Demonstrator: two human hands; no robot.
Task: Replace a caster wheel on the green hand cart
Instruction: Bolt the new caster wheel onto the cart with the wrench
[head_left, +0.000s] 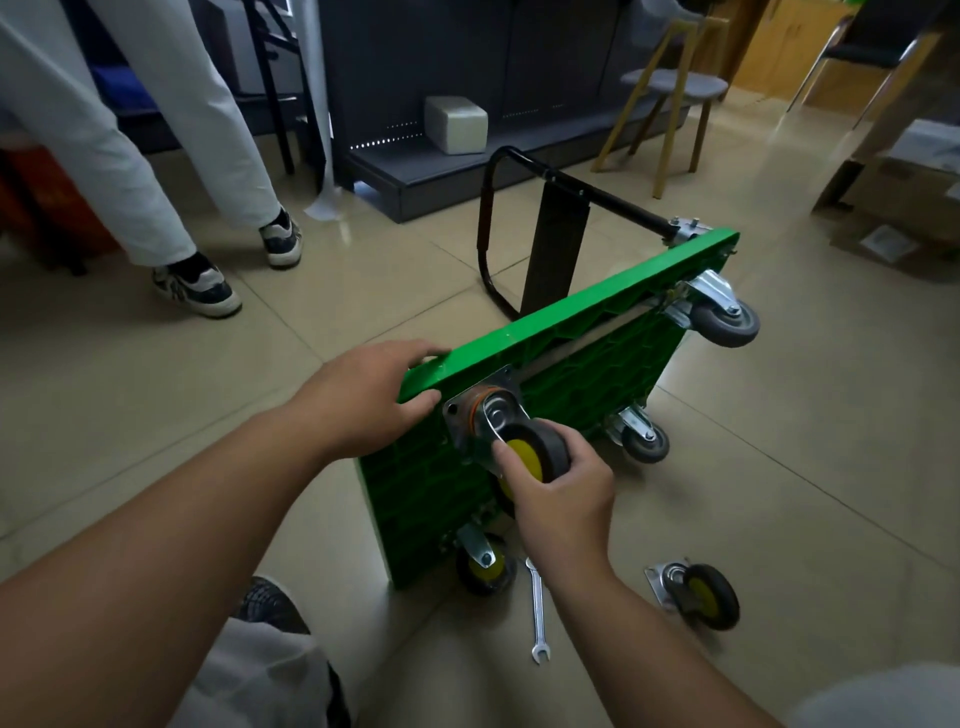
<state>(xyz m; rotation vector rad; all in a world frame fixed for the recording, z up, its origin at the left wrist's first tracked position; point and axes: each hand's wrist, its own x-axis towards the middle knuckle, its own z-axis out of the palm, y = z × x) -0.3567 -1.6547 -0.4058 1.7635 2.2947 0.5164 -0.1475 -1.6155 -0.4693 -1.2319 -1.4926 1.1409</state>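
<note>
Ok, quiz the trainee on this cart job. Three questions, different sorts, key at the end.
1. True or false: the wrench lies on the floor, and neither hand touches it.
2. The right hand grips: A) the wrench, B) the yellow-hubbed caster at the upper near corner of the cart, C) the black handle.
3. Fill in: the left hand grips the cart's upper ____.

Key: 1 true; 2 B; 3 edge.
</note>
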